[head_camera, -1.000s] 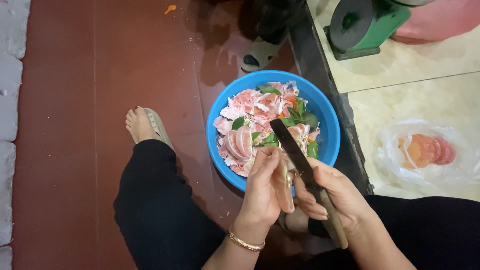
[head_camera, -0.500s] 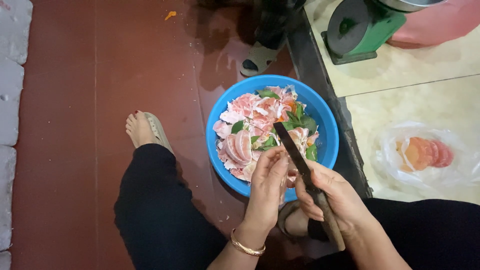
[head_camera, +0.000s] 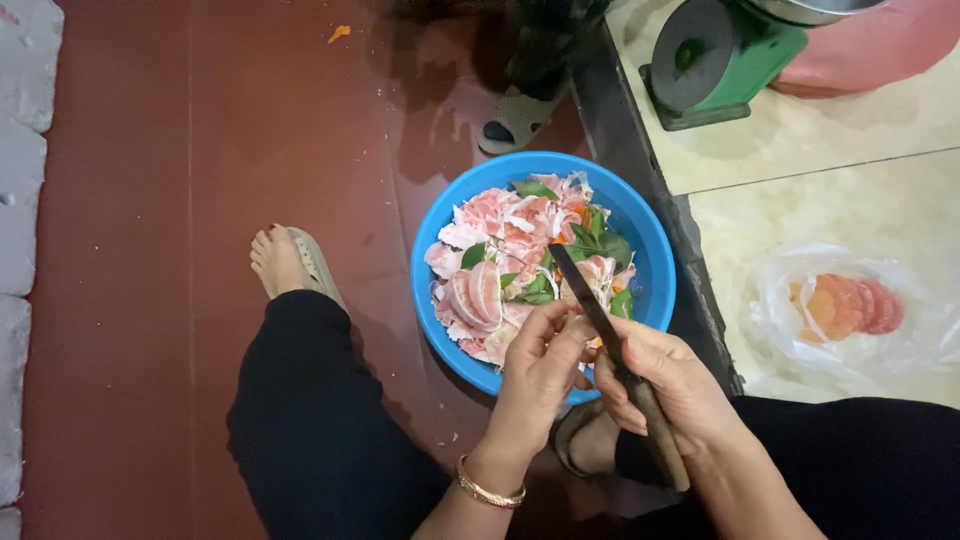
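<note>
Two hands meet over the blue bowl (head_camera: 645, 260) of pink peels: the right hand (head_camera: 665, 380) grips a knife (head_camera: 590, 300), the left hand (head_camera: 540, 375) pinches something small, mostly hidden.

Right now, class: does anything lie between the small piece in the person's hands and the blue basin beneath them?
Nothing visible does. The left hand pinches a small piece, too hidden to identify, against the knife held by the right hand, directly over the near rim of the blue basin of pink peelings and leaves.
</note>
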